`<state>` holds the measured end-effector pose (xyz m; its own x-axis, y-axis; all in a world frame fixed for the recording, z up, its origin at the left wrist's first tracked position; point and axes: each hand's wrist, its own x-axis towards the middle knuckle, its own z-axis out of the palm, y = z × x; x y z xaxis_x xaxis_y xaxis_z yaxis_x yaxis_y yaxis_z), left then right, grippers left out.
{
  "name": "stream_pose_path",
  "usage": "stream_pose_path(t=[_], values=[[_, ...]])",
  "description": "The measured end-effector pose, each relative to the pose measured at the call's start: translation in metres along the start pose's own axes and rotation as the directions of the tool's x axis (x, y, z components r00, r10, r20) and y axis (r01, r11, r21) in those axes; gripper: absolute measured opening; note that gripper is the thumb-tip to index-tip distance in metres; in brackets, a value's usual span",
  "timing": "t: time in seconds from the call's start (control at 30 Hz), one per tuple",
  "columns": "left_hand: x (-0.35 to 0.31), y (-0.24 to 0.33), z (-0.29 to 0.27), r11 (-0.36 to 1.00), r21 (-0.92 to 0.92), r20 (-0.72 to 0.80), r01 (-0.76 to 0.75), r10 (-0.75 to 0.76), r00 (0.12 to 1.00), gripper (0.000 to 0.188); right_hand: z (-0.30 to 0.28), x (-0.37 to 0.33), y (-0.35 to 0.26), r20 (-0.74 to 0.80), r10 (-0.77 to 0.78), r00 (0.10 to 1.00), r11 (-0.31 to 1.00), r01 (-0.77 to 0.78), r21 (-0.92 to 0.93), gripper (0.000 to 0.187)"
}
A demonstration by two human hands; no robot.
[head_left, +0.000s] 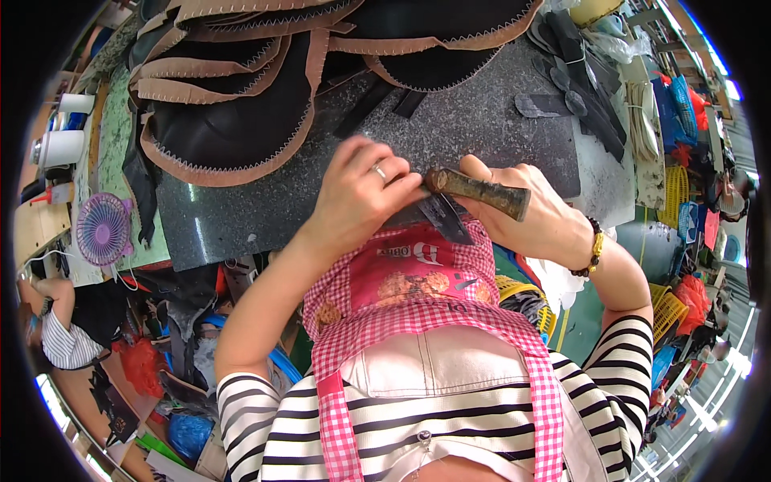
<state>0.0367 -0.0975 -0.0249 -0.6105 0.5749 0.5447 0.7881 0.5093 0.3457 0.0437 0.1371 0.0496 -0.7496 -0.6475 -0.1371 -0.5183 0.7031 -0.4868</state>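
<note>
My right hand (526, 210) is closed around a worn, brownish hammer (482, 191) with a rounded end and a flared end; its handle is hidden in my grip. My left hand (361, 183), a ring on one finger, bends its fingers together beside the hammer's rounded end. Those fingers pinch the upper end of a short black strip (444, 218), which slants down over the near edge of the dark worktop (482, 120). My left fingertips are slightly blurred.
Black curved panels (229, 120) with tan zigzag-stitched borders pile up at the far left. Dark strips and small pieces (590, 88) lie at the far right. A purple fan (104, 229) stands at left; another person (68, 333) is at the lower left. Yellow baskets (671, 309) stand right.
</note>
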Motion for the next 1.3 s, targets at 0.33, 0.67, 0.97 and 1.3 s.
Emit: stream_pose_path(t=[0.33,0.67,0.97,1.3], values=[[-0.021,0.036,0.017,0.969,0.095,-0.125,0.229,-0.217,0.968,0.022,-0.003,0.007,0.009,-0.230,-0.135,0.964,0.988,0.149,0.046,0.015],[-0.007,0.003,0.000,1.000,-0.002,0.044,-0.024,0.024,0.999,0.021,-0.004,0.010,0.010,-0.072,-0.194,0.978,0.980,0.198,0.039,0.016],[-0.011,0.016,0.004,0.991,0.038,-0.063,0.126,-0.124,0.990,0.019,0.000,0.004,0.003,-0.031,-0.019,0.999,0.999,0.020,0.031,0.016],[-0.020,0.035,0.012,0.968,0.183,-0.067,0.169,-0.159,0.985,0.021,-0.008,0.006,0.003,-0.061,-0.036,0.997,0.995,0.042,0.090,0.018]])
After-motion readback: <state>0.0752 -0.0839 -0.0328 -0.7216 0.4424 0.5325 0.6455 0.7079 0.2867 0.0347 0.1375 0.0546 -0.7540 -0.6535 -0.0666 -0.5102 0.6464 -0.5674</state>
